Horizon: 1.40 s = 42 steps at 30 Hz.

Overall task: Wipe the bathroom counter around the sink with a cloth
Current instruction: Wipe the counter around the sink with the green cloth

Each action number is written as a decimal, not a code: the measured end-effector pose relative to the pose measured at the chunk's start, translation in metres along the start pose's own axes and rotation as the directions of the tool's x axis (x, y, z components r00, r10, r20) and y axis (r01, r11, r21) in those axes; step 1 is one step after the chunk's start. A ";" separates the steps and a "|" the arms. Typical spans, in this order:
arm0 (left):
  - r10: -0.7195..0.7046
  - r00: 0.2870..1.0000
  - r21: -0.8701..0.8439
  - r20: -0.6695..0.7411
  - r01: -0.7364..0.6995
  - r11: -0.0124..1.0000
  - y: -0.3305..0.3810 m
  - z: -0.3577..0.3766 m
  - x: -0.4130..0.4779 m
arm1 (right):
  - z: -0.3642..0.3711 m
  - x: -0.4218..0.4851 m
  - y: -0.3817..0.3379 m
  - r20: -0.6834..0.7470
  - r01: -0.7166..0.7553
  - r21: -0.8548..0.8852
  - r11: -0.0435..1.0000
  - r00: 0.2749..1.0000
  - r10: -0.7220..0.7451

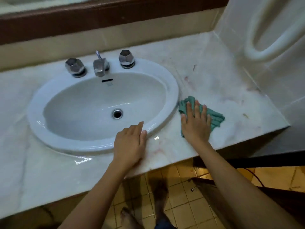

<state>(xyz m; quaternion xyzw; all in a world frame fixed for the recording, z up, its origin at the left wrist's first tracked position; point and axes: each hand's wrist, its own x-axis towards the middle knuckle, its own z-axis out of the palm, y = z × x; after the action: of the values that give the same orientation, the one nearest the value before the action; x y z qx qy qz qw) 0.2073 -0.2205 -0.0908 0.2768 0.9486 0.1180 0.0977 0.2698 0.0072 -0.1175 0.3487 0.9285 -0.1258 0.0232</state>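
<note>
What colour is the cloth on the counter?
The cloth is teal green, seen in the head view under the right hand.

Open counter (222, 76) stretches from the cloth (216, 118) to the back and right edges, where walls (239, 38) close it off. The sink (171, 90) rim and taps (126, 59) bound its left side.

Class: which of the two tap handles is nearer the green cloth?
The right tap handle, on the cloth's side of the spout; the left tap handle is farther.
</note>
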 end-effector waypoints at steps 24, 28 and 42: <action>-0.704 0.610 -0.438 -0.363 0.555 0.707 -0.374 -0.051 -0.235 | 0.093 -0.272 -0.286 0.196 0.620 0.017 0.784 0.767 -0.611; -0.738 0.570 -0.371 -0.362 0.638 0.675 -0.429 -0.062 -0.230 | 0.086 -0.245 -0.258 0.185 0.682 -0.052 0.730 0.725 -0.664; -0.767 0.430 -0.407 -0.476 0.666 0.625 -0.447 -0.053 -0.225 | 0.122 -0.193 -0.433 0.130 0.653 0.013 0.757 0.750 -0.649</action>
<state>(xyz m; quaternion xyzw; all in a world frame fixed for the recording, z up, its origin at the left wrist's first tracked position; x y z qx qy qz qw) 0.1560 -0.7191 -0.1380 -0.2164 0.9386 0.2217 -0.1515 0.1276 -0.4612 -0.1161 -0.0054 0.9903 -0.1325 0.0424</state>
